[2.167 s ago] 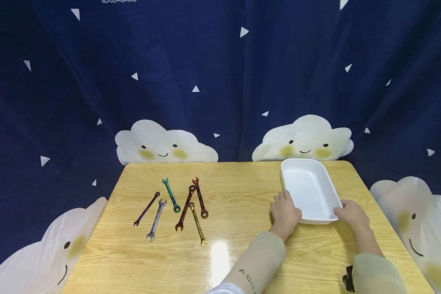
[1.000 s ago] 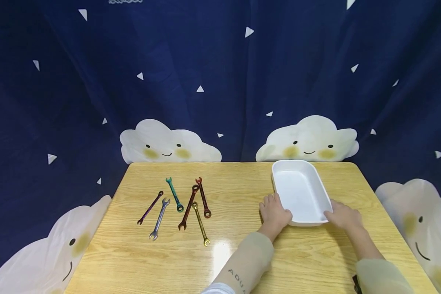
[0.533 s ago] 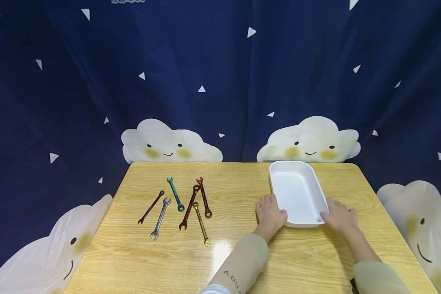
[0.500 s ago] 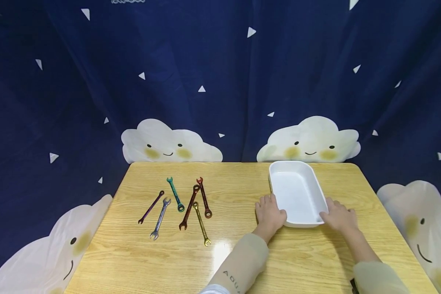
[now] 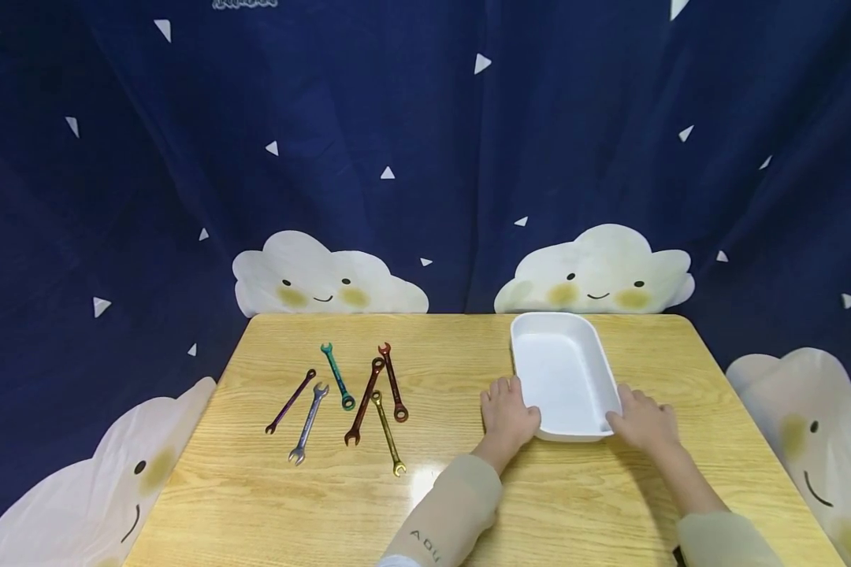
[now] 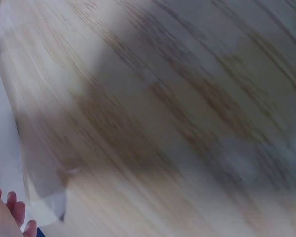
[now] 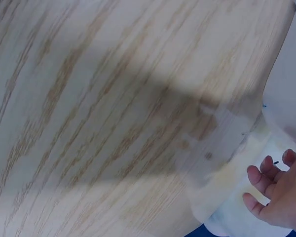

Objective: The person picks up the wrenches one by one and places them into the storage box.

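Observation:
A white rectangular tray (image 5: 563, 378) sits on the right half of the wooden table (image 5: 454, 354), and nothing lies in it. My left hand (image 5: 507, 413) grips its near left corner. Gripping the near right corner is my right hand (image 5: 641, 421). In the left wrist view only blurred table wood and my fingertips (image 6: 15, 212) show. The right wrist view shows table wood and my curled fingers (image 7: 271, 192) at the bottom right.
Several coloured wrenches lie on the left half of the table: green (image 5: 335, 376), purple (image 5: 288, 402), silver (image 5: 306, 423), red (image 5: 392, 382), brown (image 5: 362, 402) and gold (image 5: 386, 433). A dark blue curtain with cloud shapes (image 5: 326, 276) surrounds the table.
Both hands have slid the white tray leftward along the table, toward the middle. The wrenches have not moved.

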`<state>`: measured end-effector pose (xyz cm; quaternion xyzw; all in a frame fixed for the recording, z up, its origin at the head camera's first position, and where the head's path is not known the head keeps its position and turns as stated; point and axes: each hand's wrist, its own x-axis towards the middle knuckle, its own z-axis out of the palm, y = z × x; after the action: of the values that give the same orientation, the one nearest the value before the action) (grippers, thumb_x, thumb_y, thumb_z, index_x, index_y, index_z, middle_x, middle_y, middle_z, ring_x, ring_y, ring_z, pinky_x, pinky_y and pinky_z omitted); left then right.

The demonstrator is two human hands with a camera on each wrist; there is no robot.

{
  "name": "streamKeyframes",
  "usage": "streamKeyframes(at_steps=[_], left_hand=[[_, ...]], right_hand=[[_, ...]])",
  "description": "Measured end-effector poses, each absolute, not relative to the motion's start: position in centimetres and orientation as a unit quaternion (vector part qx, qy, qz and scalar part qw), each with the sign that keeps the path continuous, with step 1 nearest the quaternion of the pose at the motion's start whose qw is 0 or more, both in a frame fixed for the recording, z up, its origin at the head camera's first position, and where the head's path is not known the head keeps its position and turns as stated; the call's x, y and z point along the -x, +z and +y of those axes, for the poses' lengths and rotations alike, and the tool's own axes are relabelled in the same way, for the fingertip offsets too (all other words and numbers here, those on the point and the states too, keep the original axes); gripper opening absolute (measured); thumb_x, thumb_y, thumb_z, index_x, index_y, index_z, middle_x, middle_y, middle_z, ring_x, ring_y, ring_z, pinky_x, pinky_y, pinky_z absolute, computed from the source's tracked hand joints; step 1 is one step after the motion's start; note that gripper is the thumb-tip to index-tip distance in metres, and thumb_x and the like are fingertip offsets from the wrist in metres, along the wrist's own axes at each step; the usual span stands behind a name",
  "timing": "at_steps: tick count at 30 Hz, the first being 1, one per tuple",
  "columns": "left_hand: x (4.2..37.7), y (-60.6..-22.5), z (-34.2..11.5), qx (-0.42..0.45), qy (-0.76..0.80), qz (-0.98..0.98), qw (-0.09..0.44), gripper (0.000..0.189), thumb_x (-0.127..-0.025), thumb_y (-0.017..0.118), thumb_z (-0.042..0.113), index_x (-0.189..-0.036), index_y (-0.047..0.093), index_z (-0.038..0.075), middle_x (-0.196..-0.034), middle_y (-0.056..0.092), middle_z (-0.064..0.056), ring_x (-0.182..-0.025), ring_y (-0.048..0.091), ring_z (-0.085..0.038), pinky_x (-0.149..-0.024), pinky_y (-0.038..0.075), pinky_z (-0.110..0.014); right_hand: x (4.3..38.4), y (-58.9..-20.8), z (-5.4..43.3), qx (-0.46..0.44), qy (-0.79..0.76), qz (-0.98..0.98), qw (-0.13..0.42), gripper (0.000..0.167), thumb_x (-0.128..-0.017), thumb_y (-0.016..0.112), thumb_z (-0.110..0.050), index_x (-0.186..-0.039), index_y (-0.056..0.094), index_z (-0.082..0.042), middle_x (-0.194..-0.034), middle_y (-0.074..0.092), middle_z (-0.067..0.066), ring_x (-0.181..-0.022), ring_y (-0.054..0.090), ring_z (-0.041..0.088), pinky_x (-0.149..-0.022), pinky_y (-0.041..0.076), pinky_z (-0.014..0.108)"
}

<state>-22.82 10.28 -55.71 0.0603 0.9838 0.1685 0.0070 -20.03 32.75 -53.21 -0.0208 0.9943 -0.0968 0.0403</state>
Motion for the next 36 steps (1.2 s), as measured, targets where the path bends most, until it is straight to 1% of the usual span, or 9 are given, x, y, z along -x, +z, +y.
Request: streamKeyframes(at_steps=[6,10,14,18,21,25,28,36], left_hand=[[22.7,-55.6,9.3,-0.065,0.173,0.983,0.002,0.035,-0.076,0.049,0.034,-0.106,0.047,0.016,-0.091,0.041,0.001,-0.087,0.036,-0.016,-0.077,0.031,-0.033],[22.7,-55.7,8.7,-0.067,0.167,0.984,0.0,0.039,-0.076,0.048,0.035,-0.11,0.047,0.015,-0.095,0.043,0.0,-0.09,0.038,-0.016,-0.078,0.031,-0.033],[22.6,-55.7,8.1,-0.069,0.162,0.984,-0.004,0.039,-0.075,0.048,0.034,-0.109,0.047,0.015,-0.095,0.044,0.0,-0.091,0.039,-0.017,-0.078,0.032,-0.033],[22.5,-55.6,7.7,-0.069,0.161,0.985,0.0,0.039,-0.075,0.048,0.035,-0.108,0.048,0.014,-0.094,0.044,0.0,-0.091,0.039,-0.017,-0.078,0.032,-0.033],[22.5,-55.7,7.2,-0.069,0.163,0.984,-0.002,0.039,-0.076,0.049,0.035,-0.109,0.048,0.015,-0.094,0.044,0.0,-0.09,0.039,-0.017,-0.078,0.033,-0.033],[22.3,-55.9,6.7,-0.072,0.167,0.983,-0.013,0.039,-0.074,0.048,0.034,-0.108,0.048,0.014,-0.091,0.042,0.0,-0.085,0.038,-0.017,-0.075,0.032,-0.033],[22.2,-55.9,6.3,-0.075,0.167,0.983,-0.009,0.038,-0.074,0.047,0.033,-0.107,0.048,0.014,-0.089,0.041,0.0,-0.083,0.036,-0.017,-0.074,0.031,-0.032],[21.8,-55.4,5.3,-0.075,0.158,0.984,-0.008,0.036,-0.074,0.047,0.034,-0.104,0.048,0.014,-0.087,0.04,0.0,-0.085,0.037,-0.018,-0.076,0.031,-0.034]], right_hand=[[20.0,-53.3,31.9,0.027,-0.096,0.995,0.027,0.046,-0.083,0.049,-0.031,-0.108,0.044,0.008,-0.098,0.054,0.029,-0.087,0.052,0.046,-0.072,0.034,0.064],[19.9,-53.3,31.3,0.028,-0.099,0.995,0.016,0.043,-0.082,0.051,-0.03,-0.104,0.045,0.007,-0.094,0.054,0.026,-0.084,0.052,0.045,-0.072,0.034,0.064],[19.7,-53.2,30.7,0.029,-0.106,0.994,0.011,0.04,-0.081,0.052,-0.029,-0.1,0.046,0.006,-0.09,0.054,0.024,-0.081,0.052,0.043,-0.071,0.033,0.063],[19.6,-53.3,30.3,0.028,-0.108,0.994,0.013,0.04,-0.082,0.052,-0.03,-0.101,0.046,0.005,-0.09,0.053,0.022,-0.081,0.052,0.042,-0.071,0.033,0.062],[19.6,-53.5,30.0,0.03,-0.107,0.994,0.015,0.043,-0.082,0.051,-0.03,-0.105,0.046,0.006,-0.093,0.053,0.023,-0.084,0.051,0.043,-0.072,0.033,0.063],[19.6,-53.7,29.6,0.029,-0.105,0.994,0.015,0.046,-0.082,0.051,-0.031,-0.109,0.045,0.006,-0.097,0.053,0.024,-0.089,0.051,0.044,-0.074,0.033,0.063],[19.5,-53.7,29.1,0.029,-0.107,0.994,0.014,0.047,-0.082,0.05,-0.03,-0.111,0.045,0.007,-0.099,0.052,0.025,-0.091,0.05,0.044,-0.075,0.033,0.063],[19.2,-53.6,28.1,0.035,-0.119,0.992,0.009,0.05,-0.081,0.05,-0.029,-0.114,0.044,0.008,-0.099,0.053,0.026,-0.091,0.05,0.045,-0.076,0.034,0.064]])
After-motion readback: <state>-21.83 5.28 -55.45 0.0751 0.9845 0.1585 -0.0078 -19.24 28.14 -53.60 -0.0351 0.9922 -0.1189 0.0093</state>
